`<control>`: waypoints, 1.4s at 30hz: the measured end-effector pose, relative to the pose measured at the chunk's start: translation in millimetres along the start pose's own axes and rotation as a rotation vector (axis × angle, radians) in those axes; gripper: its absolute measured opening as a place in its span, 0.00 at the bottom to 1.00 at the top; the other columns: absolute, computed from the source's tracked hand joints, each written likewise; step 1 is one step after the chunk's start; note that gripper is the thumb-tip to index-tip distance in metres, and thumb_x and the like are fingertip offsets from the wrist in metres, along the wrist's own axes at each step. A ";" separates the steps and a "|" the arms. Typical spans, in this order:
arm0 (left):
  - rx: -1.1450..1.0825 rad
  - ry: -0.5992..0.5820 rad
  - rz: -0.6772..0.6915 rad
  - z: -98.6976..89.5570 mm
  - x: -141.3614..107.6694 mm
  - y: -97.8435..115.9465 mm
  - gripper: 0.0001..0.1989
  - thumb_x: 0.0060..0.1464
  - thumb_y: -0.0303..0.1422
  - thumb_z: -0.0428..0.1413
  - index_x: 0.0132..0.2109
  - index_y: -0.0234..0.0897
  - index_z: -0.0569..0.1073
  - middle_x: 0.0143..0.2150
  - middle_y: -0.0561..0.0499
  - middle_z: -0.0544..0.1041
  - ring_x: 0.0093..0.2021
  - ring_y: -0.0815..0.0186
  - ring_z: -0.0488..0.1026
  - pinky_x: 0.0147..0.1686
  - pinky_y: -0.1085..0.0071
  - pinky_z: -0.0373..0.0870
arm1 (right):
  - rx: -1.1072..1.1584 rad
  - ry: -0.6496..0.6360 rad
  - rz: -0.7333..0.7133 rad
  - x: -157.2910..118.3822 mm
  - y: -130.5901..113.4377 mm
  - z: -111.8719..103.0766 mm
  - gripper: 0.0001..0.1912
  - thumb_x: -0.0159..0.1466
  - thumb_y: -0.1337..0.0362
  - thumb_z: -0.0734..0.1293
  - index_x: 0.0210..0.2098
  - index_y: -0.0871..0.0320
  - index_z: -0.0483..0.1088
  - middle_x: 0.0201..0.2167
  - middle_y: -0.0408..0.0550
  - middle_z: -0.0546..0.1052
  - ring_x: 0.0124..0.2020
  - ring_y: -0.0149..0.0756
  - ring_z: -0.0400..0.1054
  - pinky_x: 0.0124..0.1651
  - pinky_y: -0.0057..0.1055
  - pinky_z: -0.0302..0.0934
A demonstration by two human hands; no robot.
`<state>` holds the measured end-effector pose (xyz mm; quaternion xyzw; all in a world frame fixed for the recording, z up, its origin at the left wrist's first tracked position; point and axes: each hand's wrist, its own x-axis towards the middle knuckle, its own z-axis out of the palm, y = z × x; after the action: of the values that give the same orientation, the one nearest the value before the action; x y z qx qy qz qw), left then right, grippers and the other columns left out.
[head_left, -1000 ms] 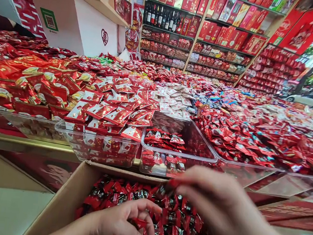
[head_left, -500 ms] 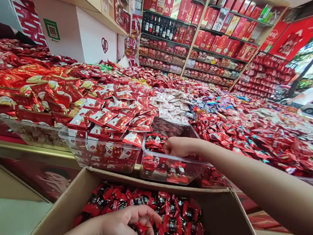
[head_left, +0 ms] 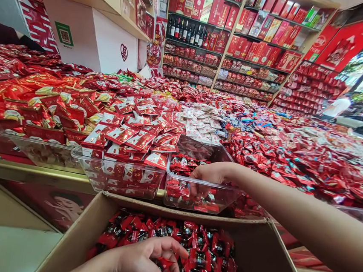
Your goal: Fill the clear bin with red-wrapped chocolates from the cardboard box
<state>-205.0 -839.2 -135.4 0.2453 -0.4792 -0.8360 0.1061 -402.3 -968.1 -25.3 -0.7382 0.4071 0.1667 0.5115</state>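
Observation:
My left hand (head_left: 148, 261) is inside an open cardboard box (head_left: 275, 264), its fingers curled round a red-wrapped candy (head_left: 166, 263). Beneath it lies a heap of small candies (head_left: 202, 257) in red and black wrappers. My right hand (head_left: 208, 175) reaches over the rim of a clear plastic bin (head_left: 226, 200). Its fingers point down and show partly through the front wall, apart, with no candy visible in them. Similar candies (head_left: 176, 189) cover the bin's bottom, mostly at the left and front.
A bin of red-and-white packets (head_left: 132, 142) adjoins on the left, with gold-and-red packets (head_left: 58, 111) beyond. Loose sweets (head_left: 295, 155) spread across the counter to the right. Shelves (head_left: 229, 42) of bottles and boxes stand behind. The counter's gold edge (head_left: 36, 175) runs behind the box.
My right hand has gone from a closed fist to fingers reaching down into the bin. My left hand stays nearly still in the box. The view has shifted slightly.

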 end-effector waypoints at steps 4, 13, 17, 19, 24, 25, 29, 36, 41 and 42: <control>-0.007 -0.002 -0.017 0.3 -0.7 1.2 0.26 0.34 0.24 0.54 0.46 0.39 0.64 0.35 0.48 0.72 0.19 0.77 0.61 0.17 0.80 0.52 | -0.036 0.065 -0.017 -0.1 -2.7 4.5 0.12 0.47 0.62 0.65 0.30 0.62 0.69 0.20 0.40 0.71 0.18 0.23 0.61 0.23 0.21 0.55; -0.061 0.044 0.025 -3.4 3.8 -3.7 0.37 0.26 0.14 0.48 0.49 0.40 0.60 0.35 0.49 0.72 0.26 0.72 0.67 0.18 0.81 0.57 | -0.290 0.542 -0.140 -30.0 -24.8 -2.6 0.08 0.49 0.71 0.61 0.31 0.62 0.67 0.25 0.43 0.70 0.24 0.24 0.60 0.27 0.22 0.54; -0.116 0.046 0.013 0.8 4.4 -2.2 0.42 0.26 0.13 0.47 0.54 0.42 0.53 0.37 0.48 0.72 0.28 0.70 0.68 0.15 0.82 0.55 | -0.167 0.610 -0.300 -66.2 -41.0 32.6 0.08 0.53 0.62 0.61 0.30 0.61 0.66 0.24 0.42 0.70 0.24 0.25 0.60 0.25 0.21 0.54; -0.121 0.037 0.010 3.1 3.3 -1.2 0.45 0.27 0.14 0.47 0.56 0.43 0.48 0.37 0.48 0.72 0.28 0.69 0.68 0.15 0.82 0.55 | -0.136 0.497 -0.282 -71.1 -42.4 65.5 0.10 0.53 0.60 0.61 0.29 0.60 0.67 0.23 0.41 0.70 0.23 0.25 0.61 0.24 0.21 0.54; -0.047 0.073 -0.018 3.6 -1.6 -4.7 0.50 0.28 0.13 0.48 0.58 0.48 0.39 0.34 0.53 0.72 0.23 0.74 0.64 0.17 0.82 0.53 | -0.006 0.489 -0.286 -34.0 -27.7 141.5 0.09 0.49 0.68 0.65 0.31 0.57 0.69 0.24 0.40 0.72 0.23 0.25 0.63 0.24 0.19 0.54; -0.032 0.060 -0.012 3.1 -2.3 -6.5 0.50 0.28 0.13 0.48 0.58 0.50 0.39 0.37 0.53 0.71 0.24 0.74 0.64 0.17 0.82 0.53 | 0.010 0.473 -0.299 -25.7 -24.8 149.9 0.07 0.49 0.71 0.63 0.29 0.58 0.70 0.23 0.39 0.71 0.23 0.24 0.62 0.25 0.18 0.54; -0.023 -0.011 0.018 3.1 -1.2 -12.7 0.46 0.28 0.14 0.53 0.56 0.49 0.49 0.40 0.53 0.69 0.30 0.72 0.65 0.22 0.82 0.55 | -0.007 0.495 -0.356 -21.2 -20.9 154.3 0.09 0.52 0.74 0.58 0.24 0.60 0.68 0.21 0.40 0.70 0.23 0.24 0.61 0.27 0.19 0.54; -0.123 -0.097 0.107 4.9 5.1 -3.1 0.30 0.35 0.29 0.60 0.48 0.38 0.62 0.38 0.47 0.71 0.30 0.72 0.68 0.26 0.79 0.58 | 0.067 0.798 -0.285 -78.9 -24.3 93.2 0.09 0.59 0.62 0.55 0.30 0.60 0.61 0.22 0.43 0.67 0.24 0.26 0.59 0.26 0.22 0.54; -0.150 -0.080 0.158 6.4 1.7 2.8 0.28 0.42 0.46 0.54 0.48 0.35 0.61 0.41 0.40 0.70 0.33 0.67 0.69 0.22 0.79 0.56 | -0.032 0.671 -0.217 -66.7 -12.9 102.6 0.08 0.58 0.63 0.56 0.29 0.59 0.64 0.23 0.42 0.68 0.23 0.26 0.58 0.26 0.22 0.53; -0.159 -0.068 0.163 7.3 1.4 3.1 0.28 0.42 0.47 0.53 0.48 0.35 0.61 0.41 0.40 0.70 0.33 0.66 0.70 0.21 0.79 0.56 | -0.084 0.667 -0.218 -59.7 -10.2 110.4 0.08 0.57 0.64 0.56 0.29 0.59 0.65 0.23 0.42 0.68 0.24 0.26 0.58 0.26 0.22 0.53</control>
<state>-210.1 -835.9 -130.2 0.1679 -0.4333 -0.8676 0.1767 -412.2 -842.6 -25.9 -0.8115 0.4634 -0.1224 0.3343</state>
